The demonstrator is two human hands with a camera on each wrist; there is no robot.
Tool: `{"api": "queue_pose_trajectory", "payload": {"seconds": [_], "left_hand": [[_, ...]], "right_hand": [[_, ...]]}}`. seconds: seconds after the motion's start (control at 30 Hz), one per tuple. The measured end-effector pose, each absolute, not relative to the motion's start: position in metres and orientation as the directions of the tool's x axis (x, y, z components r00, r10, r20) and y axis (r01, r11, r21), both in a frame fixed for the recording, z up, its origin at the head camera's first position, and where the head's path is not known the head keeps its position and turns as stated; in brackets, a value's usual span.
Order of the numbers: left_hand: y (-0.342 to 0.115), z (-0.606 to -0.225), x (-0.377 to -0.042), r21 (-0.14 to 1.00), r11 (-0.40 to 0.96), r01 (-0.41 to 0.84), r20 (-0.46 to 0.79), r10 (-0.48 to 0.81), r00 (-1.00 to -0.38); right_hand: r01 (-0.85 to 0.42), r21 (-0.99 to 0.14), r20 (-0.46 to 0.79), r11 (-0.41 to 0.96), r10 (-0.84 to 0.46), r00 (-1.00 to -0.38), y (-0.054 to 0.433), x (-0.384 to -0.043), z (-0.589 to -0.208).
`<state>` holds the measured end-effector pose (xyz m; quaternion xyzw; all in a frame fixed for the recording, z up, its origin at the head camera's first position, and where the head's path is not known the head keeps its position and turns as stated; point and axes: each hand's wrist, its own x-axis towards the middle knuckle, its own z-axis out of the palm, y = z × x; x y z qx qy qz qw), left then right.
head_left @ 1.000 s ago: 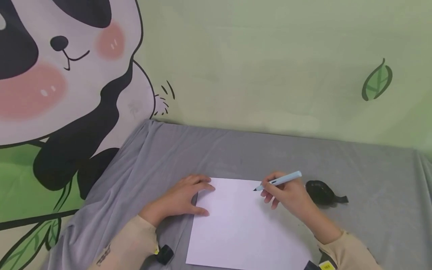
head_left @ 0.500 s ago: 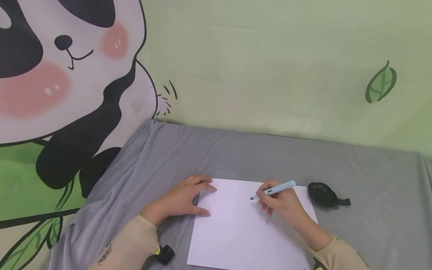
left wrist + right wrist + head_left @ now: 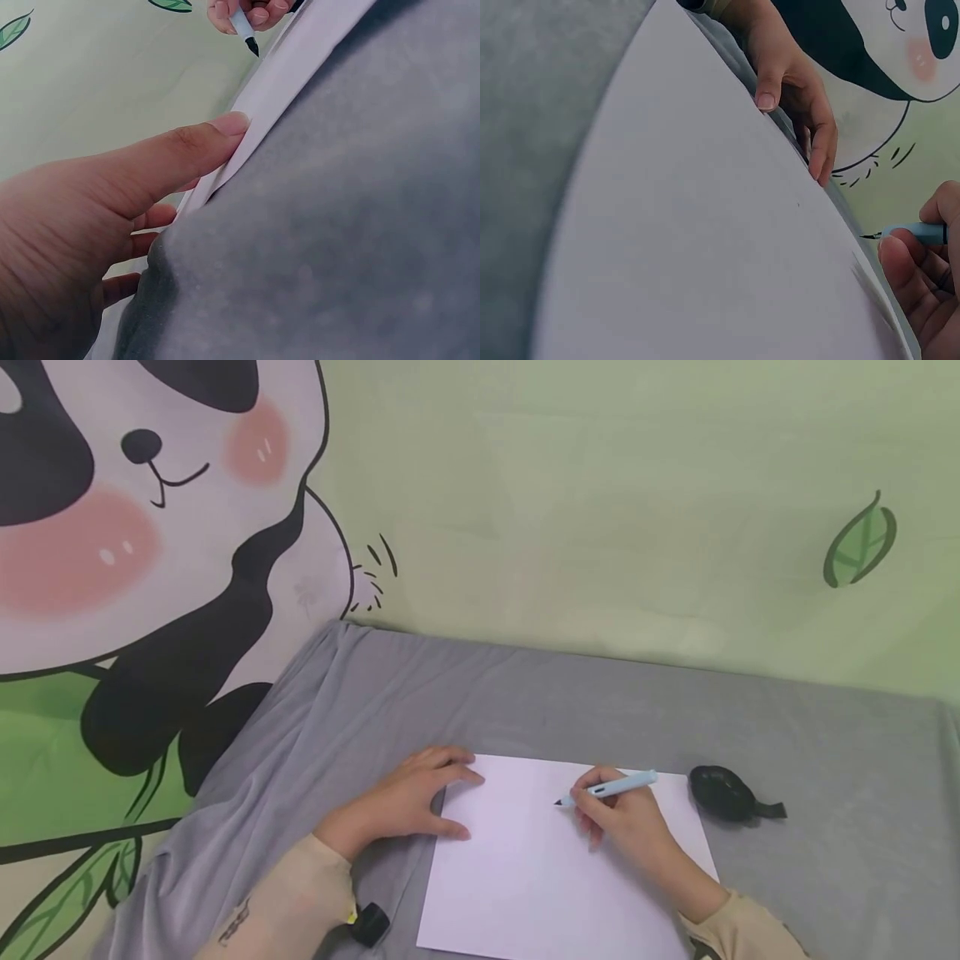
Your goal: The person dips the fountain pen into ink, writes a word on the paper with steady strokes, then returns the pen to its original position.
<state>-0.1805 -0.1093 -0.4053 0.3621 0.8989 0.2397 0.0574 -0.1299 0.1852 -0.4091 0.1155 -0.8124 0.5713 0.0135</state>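
A light blue fountain pen [image 3: 622, 783] is pinched in my right hand [image 3: 633, 827], its dark nib pointing left over the upper part of a white sheet of paper [image 3: 517, 885]. In the right wrist view the nib [image 3: 871, 236] shows in profile near the far edge of the sheet. My left hand [image 3: 405, 797] rests at the paper's upper left edge, thumb and fingers spread apart. Seen from the left wrist, the thumb [image 3: 187, 154] lies on the sheet's edge. No clear drawn lines show on the paper.
Right of the paper sits a small black oval dish [image 3: 722, 792] with a short stem. Grey cloth [image 3: 540, 702] covers the table. Behind it stands a pale green wall [image 3: 585, 510] with a painted panda [image 3: 187, 593]. A black wrist camera [image 3: 370, 927] hangs under the left sleeve.
My right hand has come down and a little left with the pen, mostly in the first half second. The left hand stays at the paper's edge. The head view has shifted slightly.
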Motion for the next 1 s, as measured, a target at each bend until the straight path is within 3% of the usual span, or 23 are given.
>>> {"api": "queue_pose_trajectory", "payload": {"seconds": [1.0], "left_hand": [[-0.1077, -0.4039, -0.1804, 0.466, 0.624, 0.628, 0.074, 0.680, -0.730]], "right_hand": [[-0.149, -0.935, 0.107, 0.323, -0.143, -0.984, 0.1876, -0.1327, -0.4167]]}}
